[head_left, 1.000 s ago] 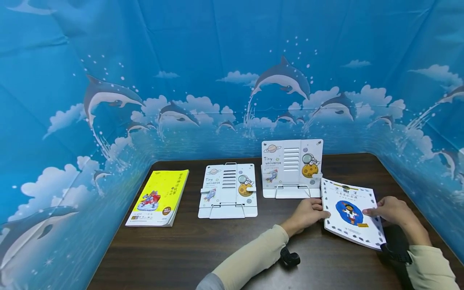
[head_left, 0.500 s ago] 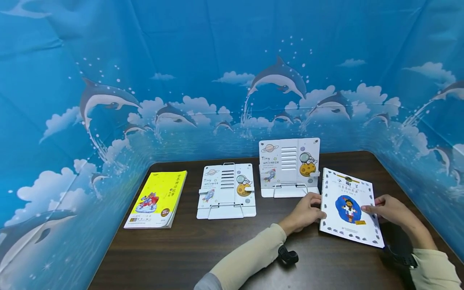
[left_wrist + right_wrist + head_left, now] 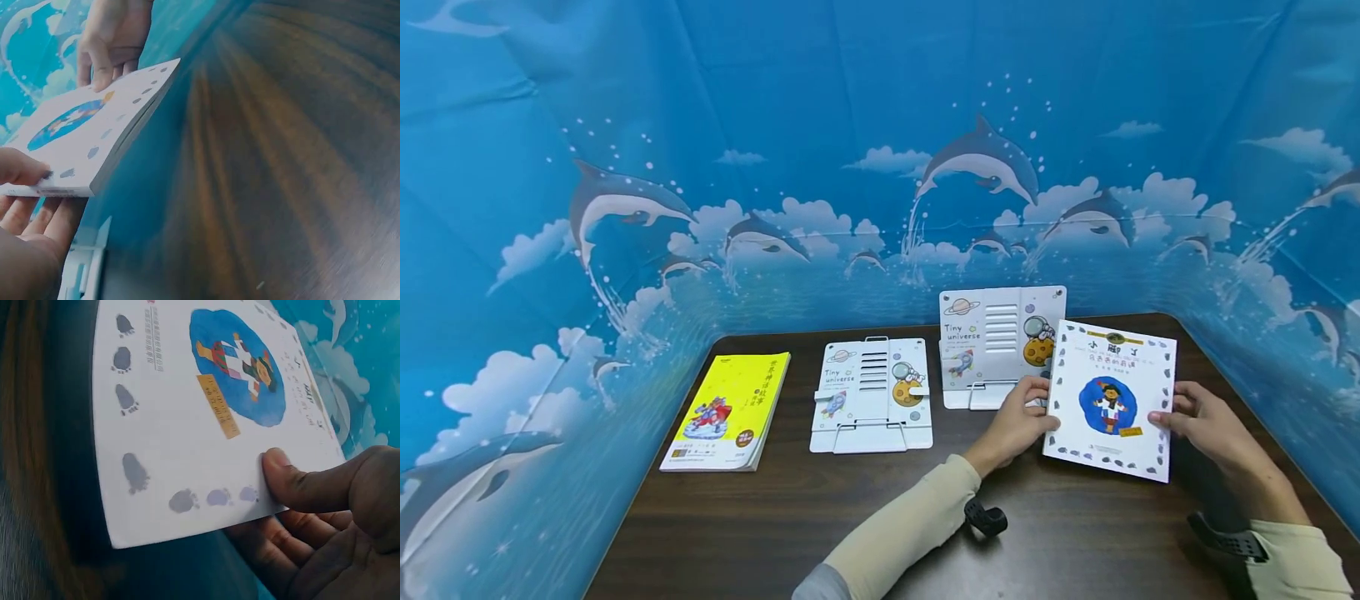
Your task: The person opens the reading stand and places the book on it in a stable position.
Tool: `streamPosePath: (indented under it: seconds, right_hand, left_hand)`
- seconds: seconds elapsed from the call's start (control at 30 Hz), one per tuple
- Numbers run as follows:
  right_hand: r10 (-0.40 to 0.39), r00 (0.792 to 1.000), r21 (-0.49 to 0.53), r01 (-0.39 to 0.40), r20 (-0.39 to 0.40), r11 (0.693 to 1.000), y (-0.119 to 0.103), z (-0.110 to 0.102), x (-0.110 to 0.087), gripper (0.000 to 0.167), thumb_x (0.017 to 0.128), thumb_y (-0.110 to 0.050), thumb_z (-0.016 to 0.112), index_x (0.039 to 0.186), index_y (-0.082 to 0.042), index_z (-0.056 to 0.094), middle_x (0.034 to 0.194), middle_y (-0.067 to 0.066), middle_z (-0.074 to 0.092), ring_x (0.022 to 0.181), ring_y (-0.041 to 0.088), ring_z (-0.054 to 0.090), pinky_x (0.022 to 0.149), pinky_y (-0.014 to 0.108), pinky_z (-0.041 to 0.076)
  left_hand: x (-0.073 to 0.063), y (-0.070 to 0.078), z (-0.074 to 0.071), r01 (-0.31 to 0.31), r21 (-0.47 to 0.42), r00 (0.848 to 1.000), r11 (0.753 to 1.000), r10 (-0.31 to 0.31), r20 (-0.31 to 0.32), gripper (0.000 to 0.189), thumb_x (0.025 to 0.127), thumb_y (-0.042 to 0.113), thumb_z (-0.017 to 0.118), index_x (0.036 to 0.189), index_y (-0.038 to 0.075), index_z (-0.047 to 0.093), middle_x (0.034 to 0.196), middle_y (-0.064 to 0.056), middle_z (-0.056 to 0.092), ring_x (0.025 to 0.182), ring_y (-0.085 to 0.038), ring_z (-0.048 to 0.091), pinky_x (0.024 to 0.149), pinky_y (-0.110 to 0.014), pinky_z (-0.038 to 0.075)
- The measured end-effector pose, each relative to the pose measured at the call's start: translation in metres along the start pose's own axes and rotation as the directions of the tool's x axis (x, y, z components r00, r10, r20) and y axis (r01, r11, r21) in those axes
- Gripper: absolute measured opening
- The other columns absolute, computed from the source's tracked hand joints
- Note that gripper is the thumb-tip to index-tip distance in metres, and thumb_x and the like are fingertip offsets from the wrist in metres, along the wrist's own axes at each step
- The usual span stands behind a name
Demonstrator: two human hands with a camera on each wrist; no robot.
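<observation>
Both hands hold a white picture book (image 3: 1108,400) tilted up above the table, its cover facing the head camera. On the left edge, the left hand (image 3: 1017,423) pinches it, thumb on the cover and fingers underneath, as the left wrist view shows. The right hand (image 3: 1213,429) grips the opposite edge the same way; its thumb (image 3: 306,484) presses the cover near the footprint border. Just behind and left of the book, a white book stand (image 3: 1000,342) stands upright, its right lower part hidden by the book.
A second white book stand (image 3: 872,396) lies lower, to the left of the upright one. Farther left, a yellow book (image 3: 730,408) lies on the dark wooden table (image 3: 760,533). A blue dolphin-print curtain (image 3: 820,167) surrounds the table's back and sides.
The white book has been raised and tilted more upright, moving left toward the upright stand. Both hands have travelled with it, keeping their hold.
</observation>
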State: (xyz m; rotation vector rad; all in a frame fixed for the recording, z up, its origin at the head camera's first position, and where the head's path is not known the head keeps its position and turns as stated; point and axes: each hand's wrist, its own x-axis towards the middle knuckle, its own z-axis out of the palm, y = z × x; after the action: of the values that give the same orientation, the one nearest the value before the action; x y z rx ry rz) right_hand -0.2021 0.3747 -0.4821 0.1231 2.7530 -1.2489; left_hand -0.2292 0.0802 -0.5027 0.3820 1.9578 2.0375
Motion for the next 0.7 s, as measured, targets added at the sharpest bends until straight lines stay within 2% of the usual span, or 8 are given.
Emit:
streamPosePath:
  seconds: [0.1, 0.2, 0.3, 0.43, 0.57, 0.7]
  right_hand:
    - [-0.013, 0.999, 0.027, 0.013, -0.029, 1.0, -0.01, 0.004, 0.0, 0.075, 0.105, -0.032, 0.07, 0.15, 0.016, 0.033, 0.137, 0.043, 0.058, 0.097, 0.029, 0.072, 0.086, 0.048, 0.054]
    - [-0.047, 0.997, 0.05, 0.05, -0.059, 0.998, -0.022, 0.009, 0.002, 0.072, 0.104, -0.029, 0.072, 0.149, 0.015, 0.036, 0.137, 0.042, 0.06, 0.093, 0.022, 0.073, 0.08, 0.035, 0.058]
    - [-0.109, 0.988, 0.063, 0.116, -0.106, 0.991, -0.033, 0.011, 0.004, 0.064, 0.103, -0.024, 0.073, 0.145, 0.014, 0.042, 0.132, 0.041, 0.063, 0.085, 0.013, 0.073, 0.069, 0.022, 0.057]
    - [-0.187, 0.97, 0.067, 0.199, -0.156, 0.978, -0.048, 0.015, 0.006, 0.056, 0.103, -0.02, 0.073, 0.141, 0.011, 0.047, 0.128, 0.04, 0.066, 0.079, 0.006, 0.071, 0.066, 0.022, 0.059]
    - [-0.225, 0.959, 0.055, 0.238, -0.172, 0.97, -0.06, 0.017, 0.01, 0.054, 0.104, -0.022, 0.072, 0.142, 0.008, 0.049, 0.126, 0.038, 0.069, 0.079, 0.006, 0.072, 0.067, 0.021, 0.059]
    - [-0.248, 0.955, 0.053, 0.259, -0.164, 0.964, -0.07, 0.018, 0.016, 0.053, 0.104, -0.023, 0.072, 0.142, 0.006, 0.051, 0.123, 0.035, 0.071, 0.08, 0.005, 0.072, 0.069, 0.018, 0.056]
  left_hand:
    - [0.003, 0.004, -0.008, -0.011, 0.021, 1.0, 1.0, 0.012, -0.01, 0.041, 0.096, -0.001, 0.074, 0.133, 0.012, 0.061, 0.115, 0.002, 0.071, 0.091, -0.008, 0.072, 0.078, -0.022, 0.06]
    - [0.005, 0.011, -0.017, -0.036, 0.05, 0.999, 0.998, 0.036, -0.014, 0.034, 0.098, 0.008, 0.076, 0.131, 0.01, 0.064, 0.113, -0.001, 0.074, 0.087, -0.007, 0.073, 0.076, -0.021, 0.06]
    - [0.006, 0.019, -0.028, -0.075, 0.06, 0.997, 0.995, 0.076, -0.009, 0.033, 0.099, 0.009, 0.075, 0.131, 0.007, 0.066, 0.115, -0.011, 0.077, 0.091, -0.011, 0.076, 0.077, -0.022, 0.061]
    - [0.008, 0.027, -0.043, -0.113, 0.035, 0.994, 0.993, 0.113, -0.005, 0.036, 0.1, 0.006, 0.073, 0.135, 0.004, 0.064, 0.121, -0.02, 0.076, 0.096, -0.015, 0.078, 0.078, -0.026, 0.064]
    - [0.009, 0.032, -0.055, -0.114, 0.008, 0.993, 0.993, 0.114, -0.029, 0.037, 0.101, 0.007, 0.073, 0.136, 0.005, 0.064, 0.123, -0.021, 0.076, 0.098, -0.018, 0.078, 0.078, -0.031, 0.065]
    - [0.009, 0.035, -0.066, -0.127, -0.003, 0.99, 0.992, 0.126, -0.057, 0.037, 0.1, 0.006, 0.073, 0.136, 0.004, 0.065, 0.125, -0.022, 0.076, 0.104, -0.021, 0.079, 0.085, -0.033, 0.065]
